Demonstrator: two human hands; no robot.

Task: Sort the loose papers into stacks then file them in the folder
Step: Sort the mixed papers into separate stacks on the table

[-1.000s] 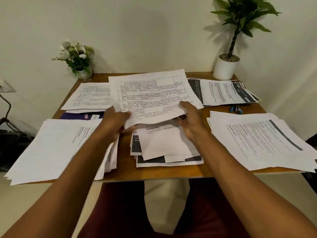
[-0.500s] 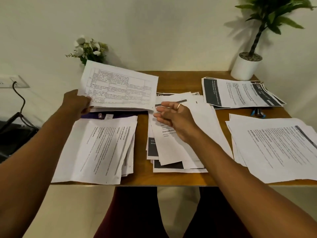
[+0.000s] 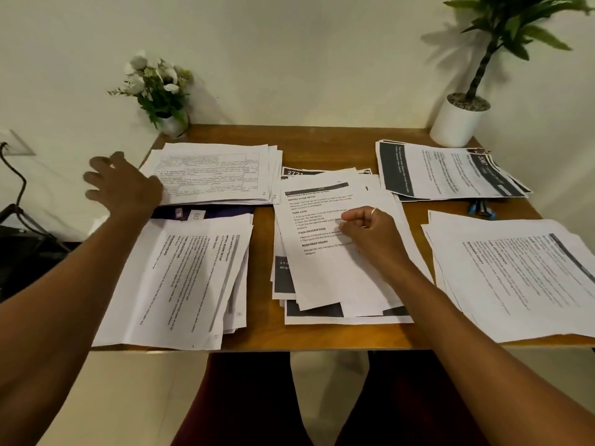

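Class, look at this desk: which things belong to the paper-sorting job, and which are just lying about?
Belong to the job:
middle loose pile
far-left stack
near-left stack
far-right stack
near-right stack
purple folder

Lying about:
vase of flowers
potted plant
small blue thing

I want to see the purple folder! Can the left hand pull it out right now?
Probably not cleanly. The left hand is open and right beside the purple folder, but only a strip shows: the far stack and the near stack both lie on it, so they would likely slide.
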